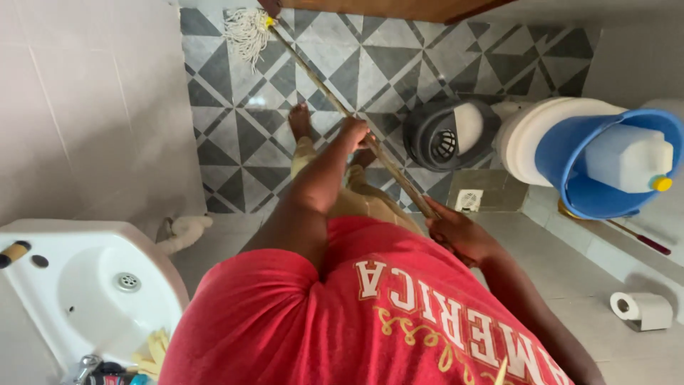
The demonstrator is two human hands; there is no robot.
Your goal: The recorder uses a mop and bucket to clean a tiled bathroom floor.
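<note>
Mopping is under way: left hand (354, 133) and right hand (456, 232) both grip the mop handle (342, 107) (strings (246, 32) ahead); next stroke needs a steady pull.

Sink (85, 285) at left, mop head (246, 32) far ahead, bucket (570, 185) perhaps on toilet (527, 139) at right

Red shirt (370, 314) hides the legs; sink (85, 285) clutter is cut off below
</note>
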